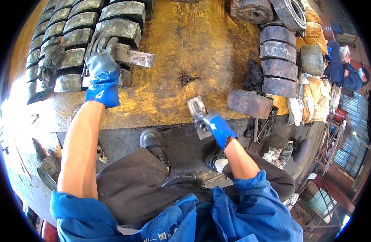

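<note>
My left hand (102,61), in a blue rubber glove with a dirty grey palm and fingers, curls over the near end of the rows of metal blocks. The fingers grip a curved metal block (136,57), which juts out to the right of its row, askew to those around it. Over the table's near edge, my right hand (209,121), in a similar glove, is closed around a flat, rectangular, worn grey piece (196,105). Its kind cannot be made out, and the hand covers its middle. The two hands are well apart.
Curved blocks (78,37) stand in several rows at left, with dark fibrous waste (53,58) on them. The yellow-brown table (185,44) bears round metal pieces (278,68) at right and a thick disc (249,104) near its edge. Another person (347,72) is far right.
</note>
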Motion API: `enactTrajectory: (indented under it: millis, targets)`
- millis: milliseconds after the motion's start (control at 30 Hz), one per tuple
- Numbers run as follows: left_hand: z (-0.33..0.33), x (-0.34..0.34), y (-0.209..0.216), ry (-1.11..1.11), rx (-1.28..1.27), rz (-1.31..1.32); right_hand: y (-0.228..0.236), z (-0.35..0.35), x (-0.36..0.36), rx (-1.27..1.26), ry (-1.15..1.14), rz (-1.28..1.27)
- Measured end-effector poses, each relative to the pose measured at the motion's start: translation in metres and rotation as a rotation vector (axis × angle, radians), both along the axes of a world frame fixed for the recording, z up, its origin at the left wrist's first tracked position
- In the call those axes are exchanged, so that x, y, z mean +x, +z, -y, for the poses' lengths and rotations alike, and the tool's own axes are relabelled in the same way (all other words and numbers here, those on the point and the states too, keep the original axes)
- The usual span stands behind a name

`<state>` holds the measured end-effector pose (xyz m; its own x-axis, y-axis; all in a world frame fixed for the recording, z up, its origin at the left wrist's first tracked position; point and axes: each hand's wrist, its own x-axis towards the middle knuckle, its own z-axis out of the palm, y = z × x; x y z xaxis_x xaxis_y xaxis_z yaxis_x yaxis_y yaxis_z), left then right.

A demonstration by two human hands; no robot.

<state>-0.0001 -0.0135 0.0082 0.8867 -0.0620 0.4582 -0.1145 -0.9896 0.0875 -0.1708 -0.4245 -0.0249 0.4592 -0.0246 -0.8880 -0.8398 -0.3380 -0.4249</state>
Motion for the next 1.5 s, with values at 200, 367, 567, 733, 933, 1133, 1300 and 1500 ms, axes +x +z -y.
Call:
enactTrajectory:
  millis: [200,367,567,733,933,1133,1300,1500]
  targets:
    - [0.000,0.000,0.009,-0.032,-0.053,-0.089,-0.004,-0.035,-0.003,-0.047,-0.047,-0.018]
    - [-0.008,-0.008,0.007,-0.005,-0.044,-0.090,-0.040,-0.062,0.093,-0.010,0.033,0.188]
    - [0.009,0.009,0.003,-0.077,-0.054,-0.044,-0.107,-0.041,0.240,0.114,-0.085,0.502]
    - [0.005,-0.007,0.007,0.014,-0.038,-0.105,0.055,-0.056,0.303,0.383,-0.101,0.583]
    - [0.003,-0.006,0.023,-0.092,0.036,-0.022,0.198,0.082,0.288,0.435,-0.052,0.719]
    - [-0.006,-0.009,0.000,-0.135,-0.100,-0.199,0.245,0.289,0.068,0.226,-0.226,0.686]
    - [-0.016,-0.001,-0.004,-0.157,-0.037,-0.224,0.253,0.360,-0.168,0.026,-0.429,0.284]
    - [-0.014,0.010,0.001,-0.160,0.020,-0.249,0.190,0.405,-0.399,0.096,-0.900,0.141]
